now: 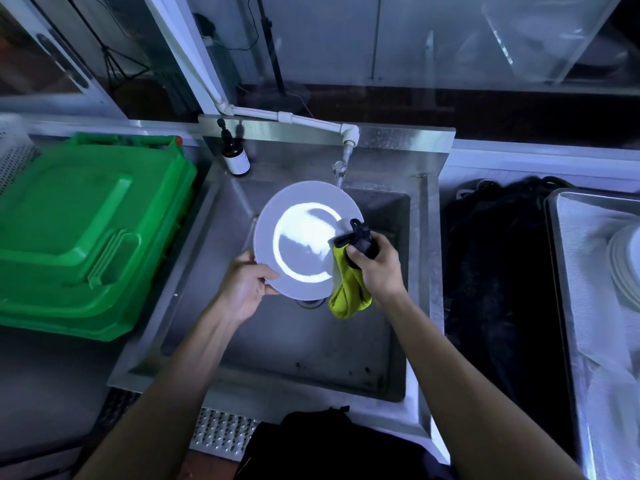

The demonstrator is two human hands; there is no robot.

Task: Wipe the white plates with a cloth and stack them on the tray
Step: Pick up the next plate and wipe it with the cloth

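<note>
A white plate (304, 237) is held tilted over the steel sink (194, 271). My left hand (246, 289) grips its lower left rim. My right hand (377, 268) is at the plate's right edge, curled round a dark spray bottle (358, 237) whose nozzle points at the plate. A yellow-green cloth (348, 292) hangs from the same hand. At the far right, a stack of white plates (623, 261) sits on a metal tray (568, 271) lined with a white cloth.
A green plastic crate lid (86, 237) lies left of the sink. A brown pump bottle (235, 157) stands at the sink's back left corner. The tap (341, 168) hangs above the plate. A dark cloth (495, 271) covers the counter between sink and tray.
</note>
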